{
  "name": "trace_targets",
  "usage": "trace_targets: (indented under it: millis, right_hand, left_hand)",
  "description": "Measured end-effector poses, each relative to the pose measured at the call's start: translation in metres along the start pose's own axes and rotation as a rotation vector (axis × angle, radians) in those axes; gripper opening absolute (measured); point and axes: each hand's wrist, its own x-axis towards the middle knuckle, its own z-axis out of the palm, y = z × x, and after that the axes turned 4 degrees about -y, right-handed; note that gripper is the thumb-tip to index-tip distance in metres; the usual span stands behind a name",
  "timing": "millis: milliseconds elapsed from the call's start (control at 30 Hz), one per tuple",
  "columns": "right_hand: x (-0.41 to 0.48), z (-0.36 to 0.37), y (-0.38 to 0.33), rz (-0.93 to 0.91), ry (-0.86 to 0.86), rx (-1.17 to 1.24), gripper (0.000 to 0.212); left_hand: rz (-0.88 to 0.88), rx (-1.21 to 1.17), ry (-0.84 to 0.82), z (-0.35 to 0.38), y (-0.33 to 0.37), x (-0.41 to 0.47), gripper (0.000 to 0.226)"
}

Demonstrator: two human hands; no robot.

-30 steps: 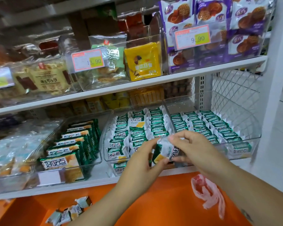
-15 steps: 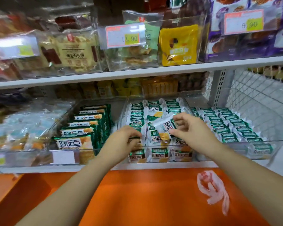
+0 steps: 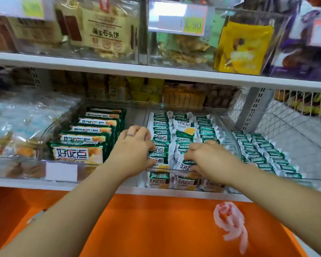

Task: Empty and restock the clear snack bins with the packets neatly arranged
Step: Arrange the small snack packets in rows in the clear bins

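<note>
- The middle clear plastic bin (image 3: 228, 130) stands on the lower white shelf (image 3: 100, 184), between two other bins. It is filled with small green-and-white snack packets (image 3: 185, 130) standing on edge in three columns.
- The left hand (image 3: 135, 151) reaches over the bin's front wall onto the left column. Its fingers are bent down onto the packet tops. I cannot tell whether they pinch one or only press on them.
- The right hand (image 3: 209, 160) is at the front of the middle column, its fingers curled over the top of one white-and-green packet (image 3: 185, 165), which it grips. The thumb is hidden.
- The left-hand clear bin (image 3: 44, 132) holds larger green snack packs (image 3: 78, 153) lined up front to back.
- The right-hand clear bin (image 3: 315, 179) holds more small green packets (image 3: 267, 154) in even rows.
- Below the shelf lies a flat orange bench (image 3: 156, 229) with a crumpled pink-and-white plastic scrap (image 3: 230, 221) on it, under the right forearm.
- On the upper shelf, a yellow pouch (image 3: 243, 49) stands behind a clear wall, beside a price tag (image 3: 176, 17).
</note>
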Motion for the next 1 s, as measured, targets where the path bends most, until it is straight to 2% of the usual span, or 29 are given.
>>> trace_targets:
  millis: [133, 200, 267, 367, 467, 567, 667, 733, 867, 1000]
  right_hand:
    - [-0.001, -0.005, 0.005, -0.042, -0.100, -0.071, 0.027]
    - [0.000, -0.015, 0.011, -0.041, -0.133, 0.071, 0.025]
    - [0.008, -0.027, 0.018, 0.049, -0.055, 0.315, 0.027]
    - [0.038, -0.026, 0.033, 0.198, 0.106, 0.466, 0.040]
    - [0.069, -0.013, 0.045, 0.267, 0.014, 0.474, 0.058]
    - [0.088, -0.010, 0.050, 0.303, -0.107, 0.542, 0.065]
    - [0.090, -0.012, 0.050, 0.337, -0.049, 0.492, 0.070]
    - [0.085, -0.015, 0.047, 0.344, 0.013, 0.471, 0.064]
    - [0.066, -0.021, 0.039, 0.311, 0.196, 0.585, 0.037]
    - [0.040, -0.029, 0.030, 0.310, 0.318, 0.875, 0.027]
  left_hand:
    - [0.002, 0.036, -0.040, 0.000, 0.003, 0.007, 0.047]
    - [0.006, 0.031, -0.038, 0.002, 0.001, 0.009, 0.046]
    - [0.011, 0.017, -0.019, 0.004, -0.001, 0.010, 0.048]
    - [0.024, -0.009, 0.006, 0.008, -0.003, 0.010, 0.050]
    - [0.040, -0.048, 0.013, 0.008, -0.008, 0.011, 0.046]
    - [0.053, -0.065, 0.015, 0.006, -0.011, 0.013, 0.043]
    - [0.053, -0.067, 0.035, 0.008, -0.011, 0.015, 0.042]
    - [0.056, -0.072, 0.046, 0.010, -0.011, 0.017, 0.041]
    - [0.087, -0.078, -0.006, 0.009, -0.011, 0.017, 0.045]
    - [0.086, -0.057, -0.053, 0.006, -0.012, 0.018, 0.037]
